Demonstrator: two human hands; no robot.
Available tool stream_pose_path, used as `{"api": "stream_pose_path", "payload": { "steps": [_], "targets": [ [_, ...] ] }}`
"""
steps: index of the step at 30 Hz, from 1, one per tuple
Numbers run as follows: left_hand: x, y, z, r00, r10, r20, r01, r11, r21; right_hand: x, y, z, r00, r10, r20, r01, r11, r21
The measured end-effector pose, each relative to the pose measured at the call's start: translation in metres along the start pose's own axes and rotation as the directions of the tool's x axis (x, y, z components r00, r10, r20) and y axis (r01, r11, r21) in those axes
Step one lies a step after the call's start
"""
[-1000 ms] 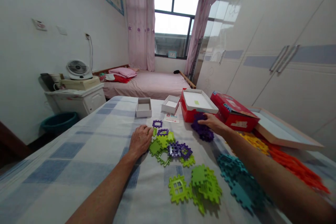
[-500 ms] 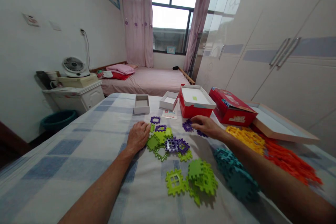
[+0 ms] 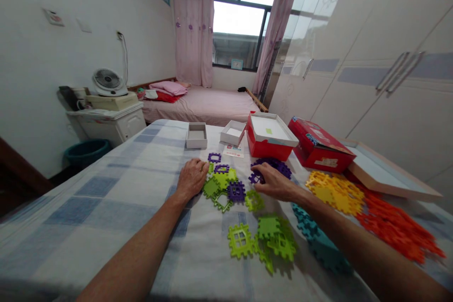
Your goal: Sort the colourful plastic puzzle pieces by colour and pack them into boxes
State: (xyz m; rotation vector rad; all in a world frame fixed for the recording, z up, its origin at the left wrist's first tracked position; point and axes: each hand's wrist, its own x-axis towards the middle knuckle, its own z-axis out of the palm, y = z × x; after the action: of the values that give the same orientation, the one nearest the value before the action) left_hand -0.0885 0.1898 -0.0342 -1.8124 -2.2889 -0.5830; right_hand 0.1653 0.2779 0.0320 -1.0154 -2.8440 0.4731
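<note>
Flat interlocking plastic tiles lie on a blue-and-white checked tablecloth [image 3: 106, 198]. My left hand [image 3: 192, 178] rests palm down with curled fingers on the edge of a joined cluster of green and purple tiles [image 3: 226, 188]. My right hand [image 3: 273, 182] pinches a purple tile [image 3: 255, 178] just right of that cluster. A pile of purple tiles [image 3: 274, 165] lies behind my right hand. Loose green tiles [image 3: 262, 243] lie nearer me.
Teal tiles [image 3: 318, 240], yellow tiles [image 3: 334, 191] and orange tiles [image 3: 396, 226] lie on the right. A red box [image 3: 271, 139], its red lid [image 3: 320, 151], two small white boxes [image 3: 196, 134] and a flat tray [image 3: 382, 174] stand at the far side. A bed and cabinet lie beyond.
My right hand has come back from the purple pile near the red box toward the cluster, carrying a purple tile. My left hand stayed on the cluster.
</note>
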Motion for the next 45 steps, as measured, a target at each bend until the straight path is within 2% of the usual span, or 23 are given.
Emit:
{"api": "stream_pose_path", "payload": {
  "steps": [3, 5, 8, 10, 15, 18, 22, 26, 29, 31, 33, 36, 39, 42, 45],
  "targets": [
    [0.0, 0.001, -0.002, 1.0, 0.009, 0.01, -0.01, 1.0, 0.007, 0.002, -0.019, 0.005, 0.995, -0.101, -0.02, 0.101, 0.995, 0.009],
    [0.0, 0.001, -0.002, 1.0, 0.012, 0.003, -0.012, 1.0, 0.007, 0.003, -0.033, 0.013, 0.987, -0.159, 0.002, 0.158, 0.984, -0.079],
    [0.0, 0.0, 0.0, 1.0, 0.008, -0.013, -0.008, 1.0, -0.002, 0.005, -0.043, 0.024, 0.985, -0.172, 0.004, 0.168, 0.957, -0.237],
    [0.0, 0.0, 0.001, 1.0, 0.014, -0.015, -0.014, 1.0, 0.008, 0.005, -0.043, 0.027, 0.983, -0.183, 0.002, 0.177, 0.947, -0.268],
    [0.0, 0.0, 0.0, 0.999, 0.037, -0.003, -0.037, 0.998, 0.047, 0.0, -0.034, 0.029, 0.977, -0.213, 0.018, 0.213, 0.967, -0.141],
    [0.0, 0.001, -0.001, 1.0, 0.019, -0.011, -0.019, 1.0, 0.024, -0.002, -0.028, 0.029, 0.979, -0.202, -0.016, 0.201, 0.977, -0.066],
    [0.0, 0.001, -0.002, 1.0, 0.014, -0.001, -0.014, 1.0, 0.025, -0.003, -0.014, 0.02, 0.984, -0.148, -0.1, 0.149, 0.989, 0.008],
    [0.0, 0.001, -0.002, 1.0, 0.031, 0.003, -0.031, 0.999, 0.036, 0.002, 0.015, -0.009, 0.975, -0.007, -0.221, 0.013, 1.0, 0.022],
    [0.0, 0.001, -0.002, 1.0, 0.005, 0.001, -0.006, 1.0, 0.02, 0.007, 0.035, -0.028, 0.94, 0.118, -0.321, -0.147, 0.987, -0.068],
    [0.0, 0.0, -0.001, 1.0, 0.004, -0.002, -0.004, 1.0, 0.011, 0.009, 0.039, -0.03, 0.922, 0.12, -0.369, -0.189, 0.97, -0.156],
    [0.0, 0.0, 0.0, 1.0, 0.011, -0.006, -0.011, 1.0, 0.008, 0.009, 0.033, -0.023, 0.942, 0.056, -0.331, -0.127, 0.973, -0.195],
    [0.001, -0.001, 0.001, 1.0, 0.01, 0.004, -0.011, 1.0, 0.021, 0.008, 0.011, 0.002, 0.991, -0.058, -0.119, 0.042, 0.991, -0.13],
    [0.001, -0.001, 0.0, 1.0, 0.022, 0.019, -0.022, 0.999, 0.04, 0.009, -0.011, 0.024, 0.992, -0.126, 0.003, 0.126, 0.986, -0.113],
    [0.001, -0.001, 0.0, 0.999, 0.033, 0.017, -0.033, 0.999, 0.038, 0.011, -0.024, 0.033, 0.995, -0.099, 0.006, 0.098, 0.984, -0.147],
    [0.001, 0.0, 0.0, 1.0, 0.006, -0.005, -0.006, 1.0, 0.003, 0.009, -0.026, 0.027, 0.999, -0.036, 0.009, 0.037, 0.98, -0.195]
  ]
}}
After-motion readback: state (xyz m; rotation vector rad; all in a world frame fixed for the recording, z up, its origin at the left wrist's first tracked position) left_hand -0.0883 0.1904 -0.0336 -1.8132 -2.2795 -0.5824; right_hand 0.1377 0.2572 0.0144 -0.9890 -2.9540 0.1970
